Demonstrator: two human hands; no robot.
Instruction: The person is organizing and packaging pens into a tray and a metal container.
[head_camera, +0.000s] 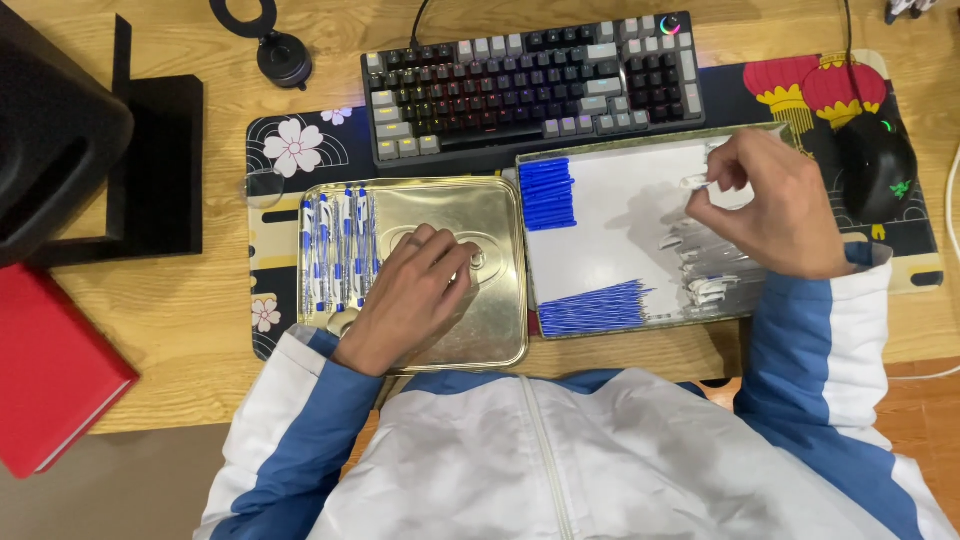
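Pretty crowded wooden desk (170, 300) here. There's a mechanical keyboard (530, 85) at the back on a dark patterned desk mat (300, 150), a black mouse (875, 165) off to the right, a red notebook (50, 370) at the left edge, plus a black stand (150, 165) next to it.

In front of the keyboard sit two shallow trays side by side. The gold tin lid (495, 320) on the left has a row of assembled blue-and-white pens (338, 250) lying along its left side. The right tray (600, 200) holds two bunches of blue caps or refills (547, 193), can't tell which, and a heap of clear pen barrels (705, 270).

Left hand (410, 295) rests palm-down in the gold lid just beside the pens, fingers loosely curled, grip not closed on anything I can see. Right hand (775, 205) hovers over the barrel heap, thumb and forefinger pinched on one clear pen barrel (697, 182).
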